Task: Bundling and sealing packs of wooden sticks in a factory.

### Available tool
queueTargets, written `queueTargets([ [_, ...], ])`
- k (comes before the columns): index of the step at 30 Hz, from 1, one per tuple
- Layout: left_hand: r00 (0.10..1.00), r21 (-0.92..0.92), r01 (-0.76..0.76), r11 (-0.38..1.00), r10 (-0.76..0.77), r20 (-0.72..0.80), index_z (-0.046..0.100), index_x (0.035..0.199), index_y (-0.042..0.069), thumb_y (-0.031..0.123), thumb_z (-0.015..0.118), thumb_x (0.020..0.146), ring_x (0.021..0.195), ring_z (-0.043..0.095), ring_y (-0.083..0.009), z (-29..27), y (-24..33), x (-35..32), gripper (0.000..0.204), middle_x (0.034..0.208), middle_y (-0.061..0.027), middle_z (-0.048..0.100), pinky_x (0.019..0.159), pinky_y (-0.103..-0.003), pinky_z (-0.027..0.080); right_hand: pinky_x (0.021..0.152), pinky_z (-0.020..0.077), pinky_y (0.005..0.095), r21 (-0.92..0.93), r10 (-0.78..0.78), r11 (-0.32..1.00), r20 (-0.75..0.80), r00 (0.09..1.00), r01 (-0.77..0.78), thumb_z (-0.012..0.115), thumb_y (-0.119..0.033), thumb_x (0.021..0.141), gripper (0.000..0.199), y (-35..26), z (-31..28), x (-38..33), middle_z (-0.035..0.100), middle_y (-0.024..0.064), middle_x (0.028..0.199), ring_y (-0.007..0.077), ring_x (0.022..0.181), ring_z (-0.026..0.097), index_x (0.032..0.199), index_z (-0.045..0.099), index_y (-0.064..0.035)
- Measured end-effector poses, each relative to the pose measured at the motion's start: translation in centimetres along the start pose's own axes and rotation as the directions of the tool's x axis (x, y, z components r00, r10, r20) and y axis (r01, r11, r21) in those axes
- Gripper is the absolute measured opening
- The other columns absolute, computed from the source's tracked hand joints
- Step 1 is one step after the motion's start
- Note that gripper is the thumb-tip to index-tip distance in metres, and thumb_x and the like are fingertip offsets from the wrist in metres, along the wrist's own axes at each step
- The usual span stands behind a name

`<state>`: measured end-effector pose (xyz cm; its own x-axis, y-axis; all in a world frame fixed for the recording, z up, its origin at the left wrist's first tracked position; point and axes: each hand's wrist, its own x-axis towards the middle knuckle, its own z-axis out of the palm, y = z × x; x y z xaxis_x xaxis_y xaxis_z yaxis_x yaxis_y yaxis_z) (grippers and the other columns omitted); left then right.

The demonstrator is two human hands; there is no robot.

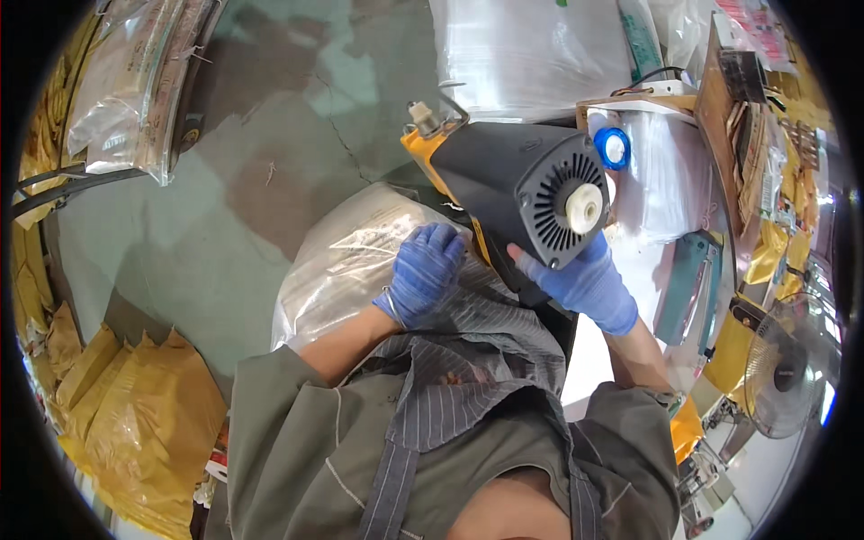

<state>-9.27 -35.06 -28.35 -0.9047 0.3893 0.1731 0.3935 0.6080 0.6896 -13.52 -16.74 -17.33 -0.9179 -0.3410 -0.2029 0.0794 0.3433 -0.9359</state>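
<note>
Your left hand (425,270), in a blue glove, lies curled with its fingers pressed down on the top of a clear plastic sack (351,261) filled with pale material; it bunches the plastic there rather than closing round anything solid. The sack stands on the green floor (180,234) right in front of you, leaning against your striped apron (468,360). Your right hand (585,283), gloved the same way, is wrapped under the rear of a black and yellow handheld machine (513,184) and bears its weight; the fingers themselves are mostly hidden behind the housing. The machine hangs just above and to the right of the sack's mouth, its round vented end cap with a white knob turned toward you and its yellow front pointing away toward the floor. Stuffed yellow bags (135,414) lie piled at your lower left, well apart from the sack. To your right stands a cluttered bench (711,99) with a blue-capped container (614,147), and a small fan (787,364) sits lower down at the right.
</note>
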Motion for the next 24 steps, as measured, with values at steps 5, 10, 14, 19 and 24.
queueTargets([
  [5, 0.993, -0.015, -0.073, 0.997, 0.072, -0.095, 0.056, 0.087, 0.003, 0.014, 0.057, 0.067, 0.079, 0.053, -0.0284, 0.6, 0.2, -0.9, 0.023, 0.083, -0.0117, 0.051, 0.067, -0.038, 0.045, 0.092, 0.0432, 0.0311, -0.160, -0.016, 0.987, 0.123, 0.992, 0.036, 0.069, -0.015, 0.075, 0.049, -1.2, 0.3, -0.9, 0.054, 0.0134, 0.115, 0.0209, 0.111, 0.051, 0.118, 0.048, -0.0021],
  [10, 0.991, 0.112, 0.085, 0.990, -0.096, 0.091, 0.056, 0.091, 0.001, 0.019, 0.060, 0.066, 0.087, 0.052, -0.0310, 1.1, 0.1, -1.8, 0.031, 0.090, -0.0143, 0.050, 0.072, -0.041, 0.044, 0.086, 0.0443, 0.0342, -0.610, -0.102, 0.772, 0.157, 0.982, 0.177, 0.069, -0.015, 0.074, 0.045, -2.5, 2.2, 0.5, 0.058, 0.0149, 0.103, 0.0263, 0.099, 0.056, 0.114, 0.051, -0.0020],
  [14, 0.968, 0.273, 0.227, 0.935, -0.247, 0.043, 0.048, 0.110, 0.003, 0.024, 0.067, 0.067, 0.096, 0.050, -0.0312, -4.6, 1.8, -4.9, 0.052, 0.102, -0.0157, 0.050, 0.086, -0.043, 0.038, 0.081, 0.0421, 0.0441, -0.393, 0.126, 0.914, 0.025, 0.992, -0.106, 0.062, -0.021, 0.074, 0.037, -1.2, 3.2, 0.8, 0.058, 0.0192, 0.090, 0.0371, 0.091, 0.054, 0.103, 0.054, 0.0001],
  [19, 0.898, 0.424, 0.253, 0.870, -0.374, 0.232, 0.054, 0.094, 0.006, 0.022, 0.060, 0.074, 0.087, 0.053, -0.0286, -5.4, -1.7, -10.8, 0.027, 0.088, -0.0132, 0.053, 0.079, -0.042, 0.040, 0.047, 0.0467, 0.0260, 0.001, 0.400, 0.916, -0.024, 0.916, -0.400, 0.060, -0.005, 0.077, 0.026, -4.2, 6.1, 1.4, 0.057, 0.0100, 0.075, 0.0127, 0.050, 0.055, 0.100, 0.049, 0.0036],
  [24, 0.925, 0.367, 0.267, 0.891, -0.344, 0.163, 0.055, 0.091, 0.008, 0.016, 0.057, 0.074, 0.081, 0.055, -0.0275, -5.5, -1.7, -11.1, 0.018, 0.082, -0.0108, 0.054, 0.076, -0.040, 0.041, 0.047, 0.0468, 0.0273, -0.013, 0.375, 0.927, 0.013, 0.927, -0.374, 0.061, -0.006, 0.076, 0.028, -4.1, 8.6, 1.0, 0.056, 0.0087, 0.070, 0.0140, 0.049, 0.055, 0.099, 0.049, 0.0046],
])
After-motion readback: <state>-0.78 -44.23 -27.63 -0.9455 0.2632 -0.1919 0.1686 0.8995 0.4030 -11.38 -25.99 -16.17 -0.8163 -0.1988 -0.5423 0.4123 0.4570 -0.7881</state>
